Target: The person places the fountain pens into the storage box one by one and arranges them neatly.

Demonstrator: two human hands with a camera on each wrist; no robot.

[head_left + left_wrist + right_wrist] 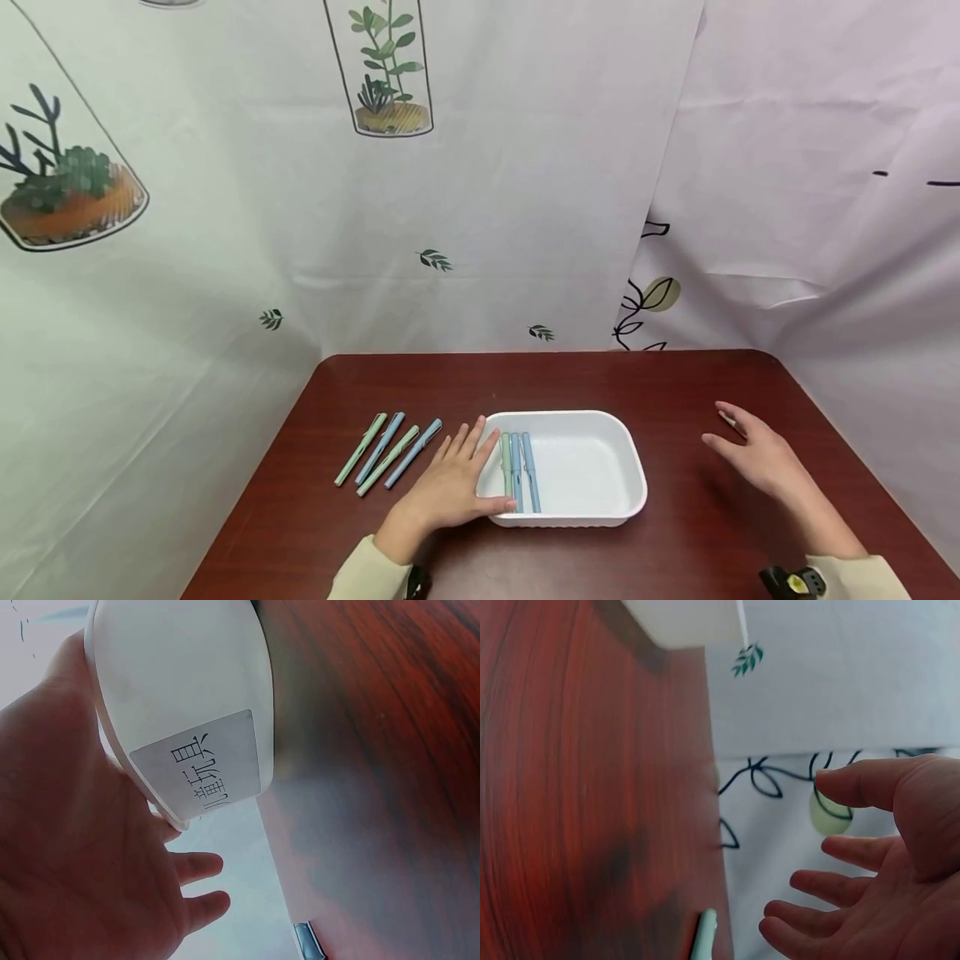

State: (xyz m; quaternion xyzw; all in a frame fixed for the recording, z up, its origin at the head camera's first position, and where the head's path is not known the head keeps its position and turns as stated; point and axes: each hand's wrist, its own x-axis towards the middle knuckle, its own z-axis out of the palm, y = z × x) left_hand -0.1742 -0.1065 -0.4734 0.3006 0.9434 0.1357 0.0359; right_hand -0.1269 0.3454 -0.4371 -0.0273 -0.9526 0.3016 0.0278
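Observation:
My left hand (453,487) rests with spread fingers on the left end of a white plastic tray (592,521), thumb over its front corner. In the left wrist view the palm lies along the tray's rim, beside a grey label (199,765) with dark characters. Inside the tray, at its left end, lie a green pen (506,462) and two blue pens (530,471). On the right, my right hand (765,458) hovers over the table with thumb and fingers apart and nothing between them. Partly hidden behind its fingers lies another green pen (703,937).
Left of the tray, two green pens (362,450) and two blue pens (414,454) lie slanted side by side on the dark red-brown table (570,383). A pale printed cloth (480,208) hangs behind and around the table.

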